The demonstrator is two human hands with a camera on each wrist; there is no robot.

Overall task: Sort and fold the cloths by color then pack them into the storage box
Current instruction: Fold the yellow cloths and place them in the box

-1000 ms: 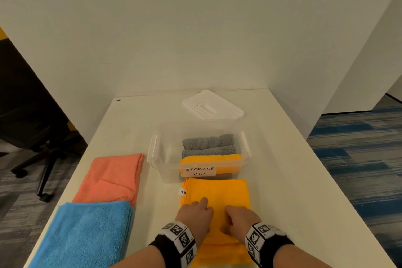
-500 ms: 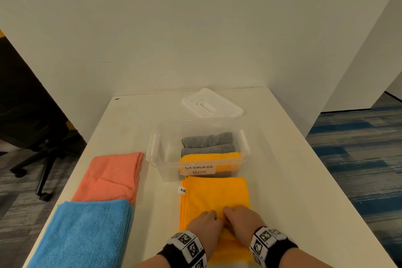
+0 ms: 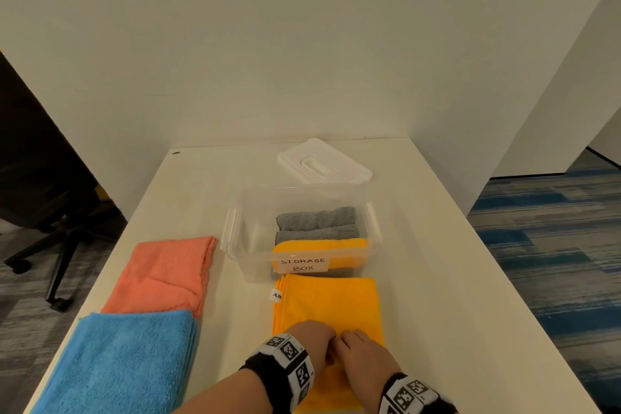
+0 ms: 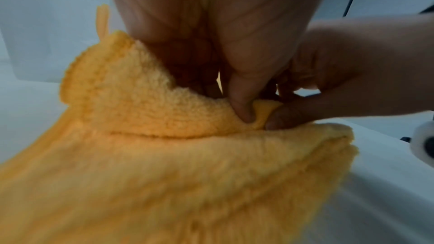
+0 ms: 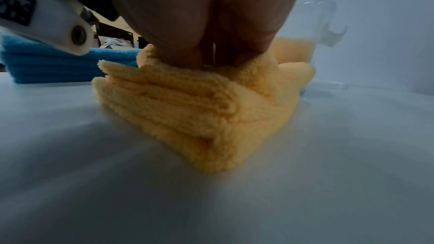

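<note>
On the smooth white table (image 3: 437, 262), just before the clear plastic box (image 3: 235, 245), both the left hand (image 3: 314, 343) and right hand (image 3: 364, 358) pinch the near edge of the fluffy, rectangular folded orange cloth (image 3: 329, 302), lifting its top layer.

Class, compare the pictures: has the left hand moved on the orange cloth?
Yes. The left hand has slid toward the person, away from the storage box.
</note>
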